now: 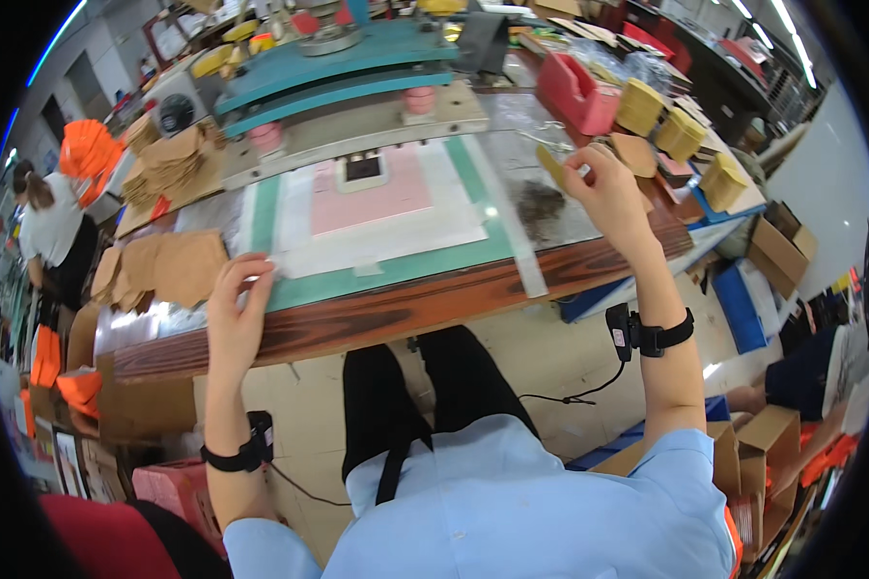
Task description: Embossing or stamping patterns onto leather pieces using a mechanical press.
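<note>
Yellow strip (549, 166), pinched in right fingers (597, 157)

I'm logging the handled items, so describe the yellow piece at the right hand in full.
The yellow piece is small, thin and olive-yellow, and shows as a narrow strip. It looks like paper or card, though blur hides its exact outline and material. It slants, upper end leftward, and appears pinched in the fingertips of the right hand, seemingly raised over the grey tabletop.

A wood-edged workbench (386, 323) carries a teal-plated press (343, 82), a green mat (377, 283) and, left, flat brown pieces (188, 268).
</note>
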A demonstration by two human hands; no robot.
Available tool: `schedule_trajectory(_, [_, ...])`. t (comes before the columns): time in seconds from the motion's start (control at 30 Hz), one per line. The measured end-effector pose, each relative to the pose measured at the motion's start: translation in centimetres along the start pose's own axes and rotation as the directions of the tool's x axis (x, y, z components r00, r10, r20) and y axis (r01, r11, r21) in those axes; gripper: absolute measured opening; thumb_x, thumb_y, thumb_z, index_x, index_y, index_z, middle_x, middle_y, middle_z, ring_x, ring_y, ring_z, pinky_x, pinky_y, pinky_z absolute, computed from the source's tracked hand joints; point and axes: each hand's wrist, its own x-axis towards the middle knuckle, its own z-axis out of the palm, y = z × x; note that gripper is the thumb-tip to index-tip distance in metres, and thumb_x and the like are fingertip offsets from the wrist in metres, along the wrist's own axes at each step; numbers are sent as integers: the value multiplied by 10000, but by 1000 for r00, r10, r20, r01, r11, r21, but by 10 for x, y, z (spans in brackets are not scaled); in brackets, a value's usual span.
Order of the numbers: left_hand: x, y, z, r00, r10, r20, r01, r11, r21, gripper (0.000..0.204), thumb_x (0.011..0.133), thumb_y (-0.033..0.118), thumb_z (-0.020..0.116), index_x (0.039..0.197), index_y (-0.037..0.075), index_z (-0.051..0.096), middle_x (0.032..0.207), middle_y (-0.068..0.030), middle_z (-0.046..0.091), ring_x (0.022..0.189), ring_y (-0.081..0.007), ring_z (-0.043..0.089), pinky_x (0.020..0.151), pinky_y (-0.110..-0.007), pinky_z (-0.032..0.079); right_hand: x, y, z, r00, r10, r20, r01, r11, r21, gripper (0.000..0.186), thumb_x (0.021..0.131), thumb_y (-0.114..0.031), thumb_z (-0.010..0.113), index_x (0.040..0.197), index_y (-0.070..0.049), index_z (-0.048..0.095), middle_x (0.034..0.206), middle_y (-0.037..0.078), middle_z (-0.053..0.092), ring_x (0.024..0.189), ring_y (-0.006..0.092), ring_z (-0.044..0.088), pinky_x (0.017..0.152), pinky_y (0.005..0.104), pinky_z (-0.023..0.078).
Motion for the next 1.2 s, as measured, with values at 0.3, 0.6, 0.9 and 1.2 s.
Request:
schedule_trajectory(0.3, [4, 44, -8, 940, -54, 336, 37, 998, 56, 202, 871, 76, 569, 1063, 15, 588, 1015, -93, 629, 946, -176, 581, 847, -271, 435, -1, -108, 117, 818, -512, 262, 504, 858, 103, 135, 806, -105, 599, 888, -5, 560, 937, 111, 550, 809, 296, 581, 695, 381, 492])
schedule_trajectory(0.6, [32, 40, 60, 818, 243, 522, -502, 745, 440, 511, 914, 337, 488, 1287, -9, 442, 1370, -176, 413, 1278, -313, 374, 1051, -395, 296, -20, -114, 85, 692, -545, 473, 532, 828, 176, 372, 872, -196, 555, 1153, 43, 507, 1159, 174, 529, 1102, 326, 507, 910, 375, 437])
schedule_trajectory(0.9, [57, 36, 61, 821, 30, 571, -449, 653, 611, 640, 922, 465, 404, 1356, -4, 362, 1412, -165, 363, 1318, -292, 325, 1088, -389, 247, 28, -98, 130, 557, -517, 650, 533, 823, 198, 432, 939, -246, 422, 1230, 72, 455, 1326, 232, 425, 1257, 333, 387, 1054, 388, 306])
schedule_trajectory(1.2, [75, 30, 67, 853, -127, 506, -338, 605, 721, 722, 912, 553, 326, 1381, 4, 325, 1427, -168, 340, 1359, -265, 259, 1110, -419, 189, 43, -112, 138, 592, -406, 696, 477, 873, 103, 477, 959, -291, 373, 1298, 44, 403, 1397, 189, 365, 1309, 314, 324, 1083, 384, 265])
